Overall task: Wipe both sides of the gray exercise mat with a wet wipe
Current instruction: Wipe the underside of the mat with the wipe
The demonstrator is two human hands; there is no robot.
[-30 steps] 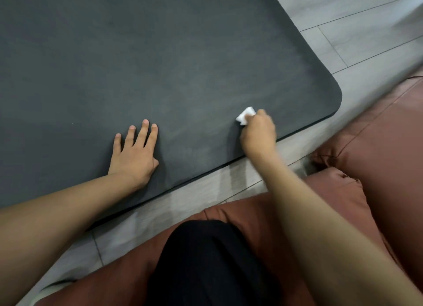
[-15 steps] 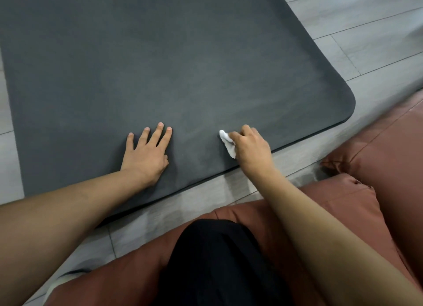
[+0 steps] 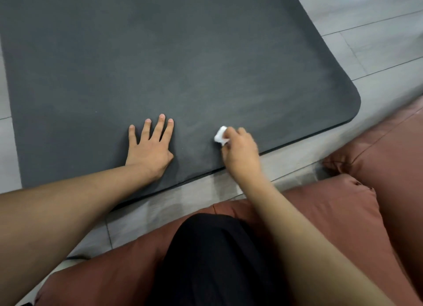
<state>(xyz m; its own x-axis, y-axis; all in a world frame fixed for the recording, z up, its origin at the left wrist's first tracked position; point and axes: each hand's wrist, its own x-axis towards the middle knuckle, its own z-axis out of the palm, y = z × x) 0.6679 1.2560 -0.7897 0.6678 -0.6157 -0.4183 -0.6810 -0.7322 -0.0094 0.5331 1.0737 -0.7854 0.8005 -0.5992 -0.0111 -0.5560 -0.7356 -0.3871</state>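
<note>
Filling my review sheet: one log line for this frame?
step: wiping top side | left hand: flat on mat | right hand: holds wet wipe on mat

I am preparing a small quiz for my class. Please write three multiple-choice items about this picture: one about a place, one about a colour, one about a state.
1. Where does the left hand rest?
A. on the gray mat
B. on the cushion
C. on the bare floor

2. What colour is the wet wipe?
A. blue
B. white
C. yellow

3. How is the right hand?
A. flat and open
B. hanging idle
C. gripping the wipe against the mat

Answers:
1. A, the palm lies flat near the mat's near edge.
2. B, the wipe shows white against the dark mat.
3. C, the fingers are curled around the wipe.
</note>
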